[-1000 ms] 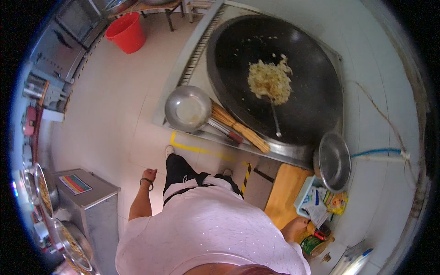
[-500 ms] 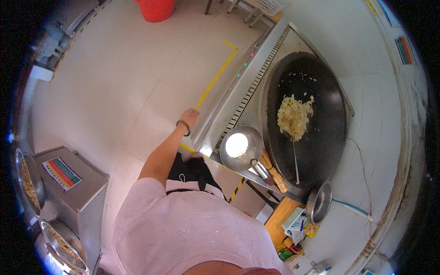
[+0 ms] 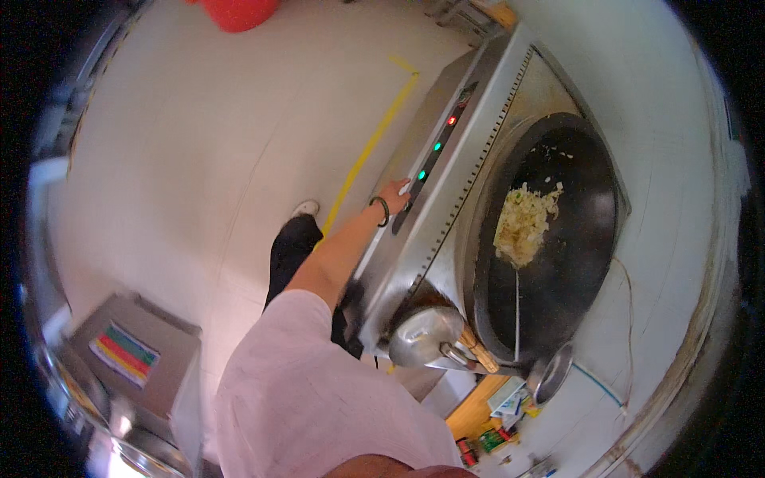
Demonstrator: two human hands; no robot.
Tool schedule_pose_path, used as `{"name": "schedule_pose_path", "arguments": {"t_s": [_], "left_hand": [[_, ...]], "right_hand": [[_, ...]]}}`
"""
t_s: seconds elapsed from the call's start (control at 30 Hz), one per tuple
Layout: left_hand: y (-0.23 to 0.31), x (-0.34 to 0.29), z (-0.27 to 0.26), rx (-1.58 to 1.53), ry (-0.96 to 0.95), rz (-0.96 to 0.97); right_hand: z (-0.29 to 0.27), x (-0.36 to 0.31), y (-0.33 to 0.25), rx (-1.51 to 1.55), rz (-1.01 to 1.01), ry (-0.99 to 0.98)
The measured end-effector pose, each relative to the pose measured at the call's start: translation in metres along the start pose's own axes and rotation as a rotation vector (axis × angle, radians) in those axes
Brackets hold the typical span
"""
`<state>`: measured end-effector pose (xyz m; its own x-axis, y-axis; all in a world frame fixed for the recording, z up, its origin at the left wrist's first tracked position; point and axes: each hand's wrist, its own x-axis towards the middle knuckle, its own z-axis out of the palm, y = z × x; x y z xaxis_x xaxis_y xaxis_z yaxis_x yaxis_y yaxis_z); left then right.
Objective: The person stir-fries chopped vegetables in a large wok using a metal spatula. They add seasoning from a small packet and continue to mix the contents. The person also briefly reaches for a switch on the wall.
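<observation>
My left hand (image 3: pixel 392 197), with a dark bracelet at the wrist, reaches to the front panel (image 3: pixel 458 107) of a steel wok stove. Its fingers are bent around a small white control (image 3: pixel 405 189) near the green lights; its exact shape is partly hidden by them. To the right, a big black wok (image 3: pixel 570 279) sits in the stove top. Pale chopped food (image 3: pixel 524 227) lies heaped in it, and a long-handled utensil (image 3: pixel 517 315) rests with its head under the food. My right hand is out of view.
At the stove's near end lie a steel ladle-like bowl (image 3: pixel 426 334) and a bamboo brush (image 3: pixel 480 350). Beside the wok stands a metal basin (image 3: pixel 550 374). A red bucket (image 3: pixel 239 9) is on the far floor; a steel cabinet (image 3: pixel 159 331) stands at the left.
My left hand has moved from beside the stove's near corner, where it was closed in the air, forward and right onto the front panel. The view has shifted; the utensil still lies in the wok.
</observation>
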<state>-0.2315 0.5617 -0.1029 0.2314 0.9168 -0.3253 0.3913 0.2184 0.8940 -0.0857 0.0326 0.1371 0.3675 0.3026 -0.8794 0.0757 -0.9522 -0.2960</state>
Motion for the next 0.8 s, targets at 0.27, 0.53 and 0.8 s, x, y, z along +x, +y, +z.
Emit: {"name": "schedule_pose_path", "arguments": {"t_s": [0.27,0.53,0.8], "left_hand": [[0.005,0.045,0.002,-0.419,-0.244,-0.182],[0.029,0.128,-0.006,-0.127,0.051,0.117],[0.027,0.173,-0.021,-0.072,-0.236,0.065]], "right_hand": [[0.063,-0.049,-0.075,0.165,0.195,0.009],[0.101,-0.077,-0.106,0.276,0.284,-0.008],[0.134,-0.092,-0.083,0.464,0.223,-0.028]]}}
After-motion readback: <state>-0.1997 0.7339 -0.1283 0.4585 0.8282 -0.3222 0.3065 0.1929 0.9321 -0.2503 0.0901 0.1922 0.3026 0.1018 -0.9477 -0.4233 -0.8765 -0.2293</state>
